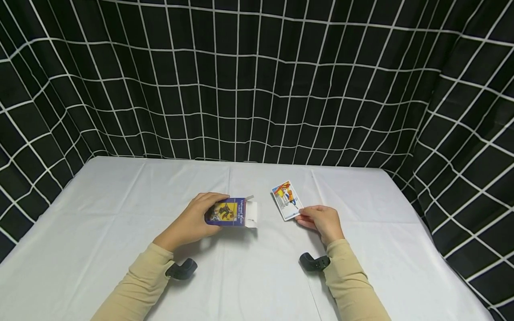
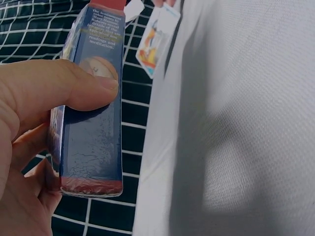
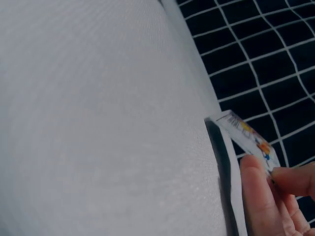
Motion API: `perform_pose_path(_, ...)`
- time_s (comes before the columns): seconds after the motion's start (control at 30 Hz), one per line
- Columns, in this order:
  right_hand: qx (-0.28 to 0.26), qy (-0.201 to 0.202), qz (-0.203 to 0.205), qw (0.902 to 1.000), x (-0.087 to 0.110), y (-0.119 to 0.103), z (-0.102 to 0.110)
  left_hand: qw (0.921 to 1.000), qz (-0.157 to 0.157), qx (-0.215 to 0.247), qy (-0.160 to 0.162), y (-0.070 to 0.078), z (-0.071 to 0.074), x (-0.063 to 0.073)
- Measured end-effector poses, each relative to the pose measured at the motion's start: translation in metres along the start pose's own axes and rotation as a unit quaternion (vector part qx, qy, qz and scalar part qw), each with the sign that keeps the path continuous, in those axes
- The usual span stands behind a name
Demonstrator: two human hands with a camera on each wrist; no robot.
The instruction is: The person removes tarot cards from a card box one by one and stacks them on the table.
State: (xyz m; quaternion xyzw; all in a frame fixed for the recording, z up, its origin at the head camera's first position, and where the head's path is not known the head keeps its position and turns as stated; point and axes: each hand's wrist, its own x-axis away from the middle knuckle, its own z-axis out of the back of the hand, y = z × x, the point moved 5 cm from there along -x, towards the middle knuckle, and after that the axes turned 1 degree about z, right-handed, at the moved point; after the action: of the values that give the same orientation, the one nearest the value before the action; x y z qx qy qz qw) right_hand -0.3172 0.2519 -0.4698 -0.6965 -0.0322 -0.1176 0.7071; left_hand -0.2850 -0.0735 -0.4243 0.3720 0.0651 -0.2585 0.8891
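Gripping the box [image 1: 225,212] in my left hand [image 1: 194,219], thumb pressed on a narrow side, I have its open end and white flap [image 1: 251,215] facing my right hand [image 1: 323,220]. There, thumb and fingers pinch the card [image 1: 286,199] near 1 corner; whether it's 1 or a thin stack, I can't tell. It is near the box, not touching, seemingly lifted off the cloth [image 1: 261,272]. So small a hold could let it twist or slip; squeezing the box hard could buckle its mouth, and the flap could snag an edge if the 2 meet.
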Motion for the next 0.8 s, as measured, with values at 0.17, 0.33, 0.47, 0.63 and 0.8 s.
perform_pose_path(0.17,0.001,0.001,-0.007,1.0,0.0002,0.0024,0.0007,1.0,-0.002,-0.002,0.001,0.0005,0.0006,-0.0001)
perform_pose_path(0.33,0.004,-0.004,-0.019,0.9998,0.0012,0.0051,0.0009,1.0,-0.001,-0.003,0.001,0.0002,0.0006,0.0002)
perform_pose_path(0.47,0.016,-0.007,-0.03,0.9994,0.0018,0.0077,0.0005,1.0,-0.001,-0.003,0.0,0.0005,0.0005,0.0006)
perform_pose_path(0.63,0.035,-0.008,-0.039,0.9986,0.0019,0.0096,0.0009,1.0,0.0,-0.004,0.0,0.001,0.001,0.0009)
perform_pose_path(0.8,0.052,-0.008,-0.041,0.9977,0.0026,0.0096,0.001,1.0,-0.002,-0.006,0.0,0.0018,0.0014,0.0005)
